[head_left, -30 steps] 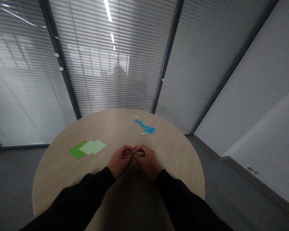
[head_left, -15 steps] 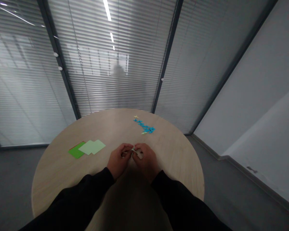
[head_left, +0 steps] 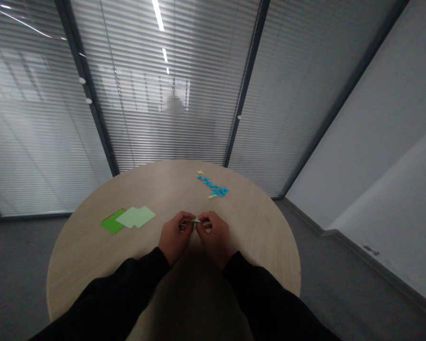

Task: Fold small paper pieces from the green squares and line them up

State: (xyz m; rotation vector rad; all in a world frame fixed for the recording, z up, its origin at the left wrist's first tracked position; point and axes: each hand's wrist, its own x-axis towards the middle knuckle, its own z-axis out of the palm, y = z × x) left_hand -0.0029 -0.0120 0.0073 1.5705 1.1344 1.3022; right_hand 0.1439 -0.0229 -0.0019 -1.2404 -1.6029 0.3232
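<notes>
blinds (head_left: pixel 170 137): grey, slatted, set between dark frames behind the counter. counter (head_left: pixel 266 241): round, pale wood. left hand (head_left: pixel 175 237): fingers curled, thumb and fingertips pinched on one side of a small green paper (head_left: pixel 196 220). right hand (head_left: pixel 215 237): likewise curled, pinching the other side. pale green sheets (head_left: pixel 128 218): overlapping, partly covering a bright green sheet (head_left: pixel 112 224), left of both hands. blue paper pieces (head_left: pixel 220 191): slanting row, bunched at the near end, beyond the hands. small green paper: peaked, between both sets of fingertips. yellow star (head_left: pixel 200 172): single, at the row's far end.
</notes>
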